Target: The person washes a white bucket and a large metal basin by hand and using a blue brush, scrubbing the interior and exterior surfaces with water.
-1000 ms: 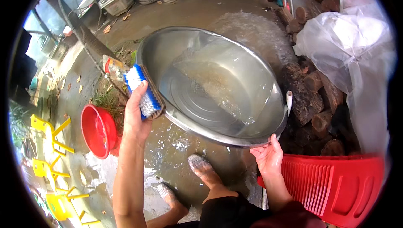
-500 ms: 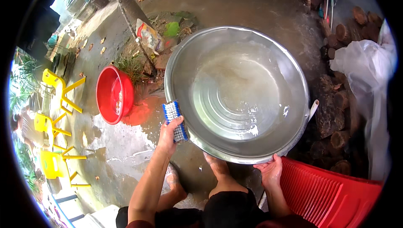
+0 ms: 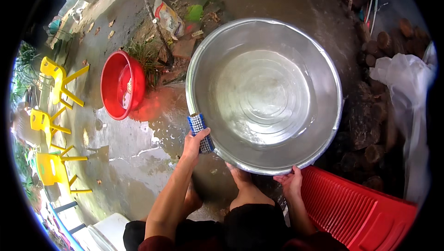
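A large, round metal basin (image 3: 259, 89) is in front of me, its wide mouth facing me and its wet inside shining. My right hand (image 3: 290, 184) grips the near rim, right of the middle. In my left hand (image 3: 194, 144) is a blue and white scrub brush (image 3: 199, 128), with the thumb across it. The brush lies against the basin's near-left rim, and the hand's other fingers are mostly hidden behind it. Below the basin, my bare legs and one foot partly show.
A red plastic basin (image 3: 123, 84) sits on the wet floor (image 3: 138, 158) to the left, beyond it several yellow chairs (image 3: 55, 168). A red ribbed plastic piece (image 3: 356, 209) stands at the near right. Logs (image 3: 365, 131) and white plastic sheeting (image 3: 402, 80) lie farther right.
The metal basin has shifted and tilted slightly; the water in its bottom has moved, and ring ridges show more fully. My left hand with the brush has moved slightly right along the rim.
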